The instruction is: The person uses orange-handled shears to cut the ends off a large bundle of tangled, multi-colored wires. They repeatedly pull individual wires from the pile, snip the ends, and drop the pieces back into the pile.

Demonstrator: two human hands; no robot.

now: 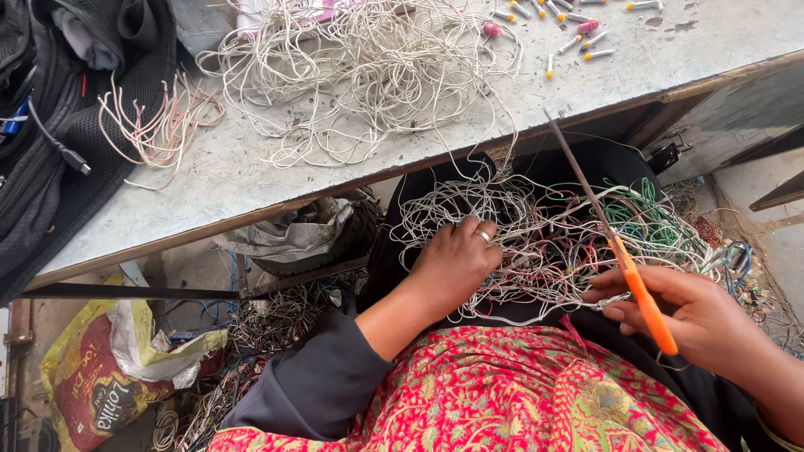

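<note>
While the table (251,180) above your lap carries a loose white wire heap (360,71), your working tangle (553,243) lies on your lap, below the table's edge. Your left hand (452,264) presses into that tangle, fingers curled into the strands. Your right hand (699,314), right of the tangle, grips orange-handled scissors (624,255), blades apparently shut and pointing toward the table. You seem to be sorting strands; next, I judge, isolate one wire before cutting.
</note>
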